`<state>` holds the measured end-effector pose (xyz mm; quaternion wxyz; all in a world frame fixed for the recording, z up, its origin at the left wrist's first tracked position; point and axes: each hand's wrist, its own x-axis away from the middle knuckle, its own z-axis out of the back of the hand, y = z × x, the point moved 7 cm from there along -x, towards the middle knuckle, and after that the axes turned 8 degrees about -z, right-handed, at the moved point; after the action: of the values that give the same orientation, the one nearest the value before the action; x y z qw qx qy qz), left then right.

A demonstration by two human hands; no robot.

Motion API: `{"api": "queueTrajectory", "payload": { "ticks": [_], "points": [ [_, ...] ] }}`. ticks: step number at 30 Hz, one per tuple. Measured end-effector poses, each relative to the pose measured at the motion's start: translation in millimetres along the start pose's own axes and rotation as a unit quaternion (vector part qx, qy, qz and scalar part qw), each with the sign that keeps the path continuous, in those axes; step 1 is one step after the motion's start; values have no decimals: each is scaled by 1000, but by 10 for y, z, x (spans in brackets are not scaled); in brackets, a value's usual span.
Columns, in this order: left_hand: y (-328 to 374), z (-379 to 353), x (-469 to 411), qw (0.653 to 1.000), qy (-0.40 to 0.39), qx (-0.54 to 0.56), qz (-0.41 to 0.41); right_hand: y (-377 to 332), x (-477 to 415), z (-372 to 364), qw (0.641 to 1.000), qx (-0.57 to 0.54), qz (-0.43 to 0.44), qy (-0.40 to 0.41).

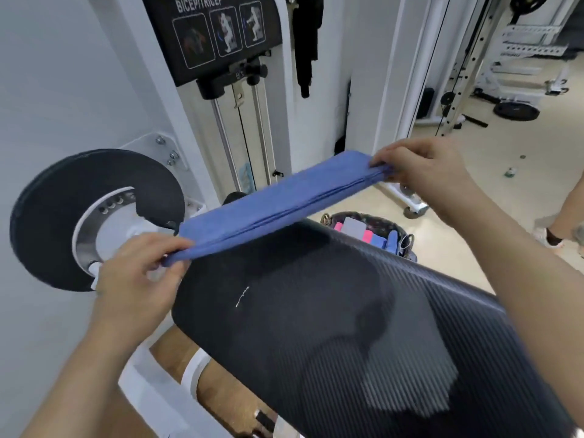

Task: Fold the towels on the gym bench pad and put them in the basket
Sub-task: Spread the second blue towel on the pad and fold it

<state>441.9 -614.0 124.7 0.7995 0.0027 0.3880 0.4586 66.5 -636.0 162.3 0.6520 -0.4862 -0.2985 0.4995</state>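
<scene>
Here one blue towel (278, 203) is in play, folded into a long narrow strip with several layers showing along its near edge. It stretches slantwise from near left to far right, above the far edge of the black ribbed bench pad (347, 327), and throws a shadow on the pad. Whether it touches the pad cannot be told.

Two hands hold it, one at each end. The left hand (139, 273) pinches the near-left end between thumb and curled fingers. The right hand (423, 175) pinches the far-right end, its fingers bent down over the layered edge.

One basket (373, 216), dark and patterned, stands on the floor just beyond the pad's far edge and below the towel's right half. Five folded pieces show inside it: two pink, one grey and two blue.

The pad's far edge runs close under the towel, and its broad surface spreads near and right of it, bearing one short white thread (242, 297). On the left the room is tight: one black weight disc (47, 216) on a white hub sits just beside the left hand, and the white cable machine with its one BICEP/TRICEP placard (215, 33) rises right behind the towel. To the right lies beige floor (474, 197), reaching to another person's leg (565, 222) at the right edge.
</scene>
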Motion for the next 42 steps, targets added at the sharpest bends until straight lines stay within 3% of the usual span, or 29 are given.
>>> {"api": "queueTrajectory", "payload": {
  "ticks": [2,5,8,12,18,24,27,29,31,32,34,36,38,40,42],
  "points": [
    [71,-156,409,999,-34,1,14,171,22,-173,997,73,5,-7],
    [114,-778,1142,983,-177,27,46,627,97,-504,969,239,10,-53],
    [191,-1253,1699,958,-268,62,83,899,219,-656,954,286,25,-86],
    [316,-1398,1853,957,-264,41,109,876,267,-729,946,304,77,-83],
    [505,-1585,2025,941,-336,-18,18,782,453,-800,910,376,161,-71],
    [647,-1639,2248,931,-362,-45,-4,932,701,-742,886,439,135,-68],
    [648,-1616,2288,918,-391,59,25,950,777,-774,848,516,108,-54],
    [585,-1481,2181,927,-330,149,98,873,847,-830,804,586,104,-8],
    [352,-1272,2063,945,-188,170,208,743,989,-1041,790,594,153,19],
    [190,-1188,2054,939,-124,161,278,717,1085,-1215,798,571,193,7],
    [-125,-1121,2151,891,-43,160,423,793,1298,-1599,805,530,260,-58],
    [-319,-1205,2248,821,-23,234,520,1032,1459,-1898,777,552,275,-124],
    [-388,-1314,2245,770,-19,319,552,1270,1522,-2020,755,583,253,-161],
    [-433,-1364,2188,761,-19,343,551,1374,1526,-2043,751,588,250,-165],
    [-498,-1393,2148,779,-46,320,537,1397,1529,-2052,753,582,260,-166]
  ]
}}
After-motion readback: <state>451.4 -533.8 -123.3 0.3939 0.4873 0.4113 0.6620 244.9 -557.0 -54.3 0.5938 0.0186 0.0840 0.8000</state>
